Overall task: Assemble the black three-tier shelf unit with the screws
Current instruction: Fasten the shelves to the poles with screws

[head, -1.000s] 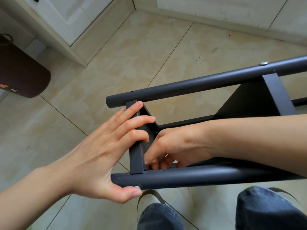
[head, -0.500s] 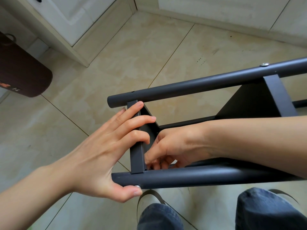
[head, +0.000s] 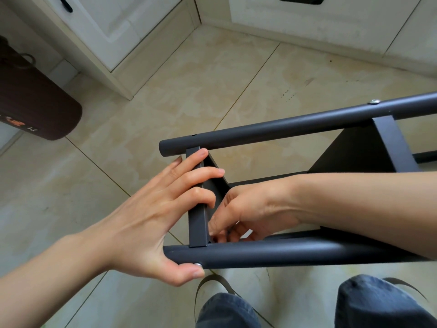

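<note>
Roughly, by part:

Frame: the black shelf unit (head: 295,130) lies on its side above the floor, in front of the person's knees; matte dark metal, smooth, with round tubes for the posts and flat folded sheet for the shelves.
Near tube: a round post (head: 283,253) runs left to right just above the knees, its blunt end at the left.
Far tube: a second post (head: 260,132) runs parallel beyond it, with a small hole near its end.
End shelf: a flat panel edge (head: 197,223) stands between the two tubes at their left ends, touching both.
Middle shelf: another panel (head: 354,150) sits further right, fixed under the far tube.
Screws: one silver head (head: 374,101) sits on the far tube above the middle shelf; another (head: 197,264) shows on the near tube beside the thumb.
Left hand (head: 151,216): fingers spread and bent over the end shelf edge, thumb hooked under the near tube, so it grips both.
Right hand (head: 250,209): reaches inside the frame, its fingertips bunched at the corner where shelf meets near tube; what they pinch I cannot tell.
Floor: glossy beige marbled tiles (head: 212,79) with thin grout lines.
Cabinets: pale panelled doors (head: 132,24) along the back, black handles.
Left side: a dark brown rounded bag (head: 30,102).
Knees: blue denim (head: 378,304) at the bottom.
</note>
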`<state>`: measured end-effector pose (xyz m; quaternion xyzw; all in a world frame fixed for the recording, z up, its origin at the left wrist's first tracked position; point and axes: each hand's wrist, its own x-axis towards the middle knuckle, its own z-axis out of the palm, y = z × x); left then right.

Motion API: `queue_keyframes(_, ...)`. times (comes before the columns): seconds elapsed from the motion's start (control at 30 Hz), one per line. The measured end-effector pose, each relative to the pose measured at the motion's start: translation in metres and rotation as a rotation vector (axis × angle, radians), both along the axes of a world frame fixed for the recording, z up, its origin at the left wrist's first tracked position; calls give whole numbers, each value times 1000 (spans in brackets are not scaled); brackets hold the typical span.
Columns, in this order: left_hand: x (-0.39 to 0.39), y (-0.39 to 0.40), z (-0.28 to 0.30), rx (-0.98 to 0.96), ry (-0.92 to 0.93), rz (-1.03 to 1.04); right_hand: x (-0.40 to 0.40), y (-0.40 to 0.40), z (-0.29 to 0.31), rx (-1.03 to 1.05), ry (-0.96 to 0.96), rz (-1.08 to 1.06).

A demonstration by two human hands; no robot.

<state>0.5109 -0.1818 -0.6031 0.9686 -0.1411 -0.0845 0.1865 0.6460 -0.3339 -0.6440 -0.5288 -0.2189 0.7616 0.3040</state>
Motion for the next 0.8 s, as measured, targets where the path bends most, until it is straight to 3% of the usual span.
queue_keyframes(0.23,0,1,0,12,-16,-6,4,-5,10,46,-95,47)
queue_keyframes(0.37,-2,1,-1,-17,-10,19,22,-25,24,50,-336,153)
queue_keyframes(0.53,-7,1,0,-70,21,84,30,-59,38,51,-789,273)
queue_keyframes(0.8,-18,-6,9,-168,262,278,24,-80,72,120,-1223,258)
